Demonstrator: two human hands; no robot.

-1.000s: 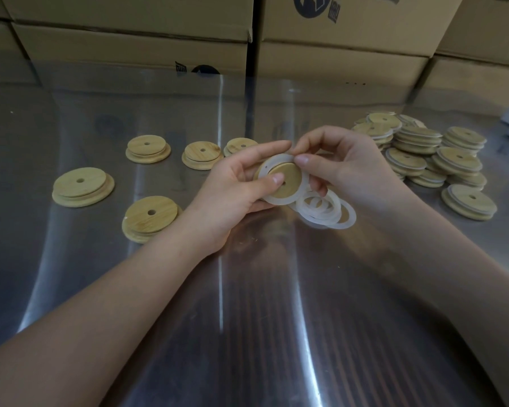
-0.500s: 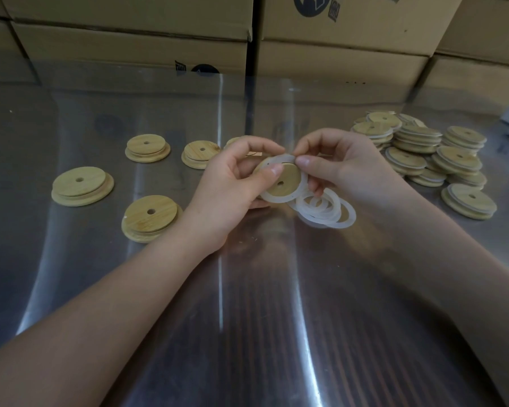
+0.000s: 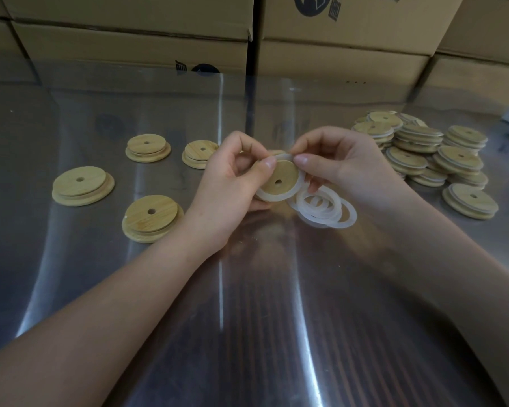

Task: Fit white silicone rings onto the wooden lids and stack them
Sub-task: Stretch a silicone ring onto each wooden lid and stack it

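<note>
I see the left hand (image 3: 232, 183) curled round a round, pale wooden lid (image 3: 279, 179) with a small hole through its centre. The thumb tip presses on the upper rim and the other fingers are tucked behind. The right hand (image 3: 344, 168) meets it from the other side, its thumb and forefinger pinching a translucent white silicone ring (image 3: 265, 196) at the top of the lid.

The ring shows as a milky band around the lid's lower and right edges. I cannot tell whether it is seated at the top, under the fingertips. The lid is held between both hands, tilted with its face towards me, above the shiny metal table (image 3: 247, 318).

A bunch of spare white rings (image 3: 323, 207) fans out, overlapping, from under the right hand's lower fingers, just beside the lid. I cannot tell whether it touches the table.

To the left, four bare wooden lids (image 3: 152, 217) lie apart from one another, stepped side up. To the right is a heap of ringed lids (image 3: 423, 154), each with a white edge showing, and one more ringed lid (image 3: 470, 201) lies just beside it. Brown cardboard boxes (image 3: 130, 39) stand along the back.
</note>
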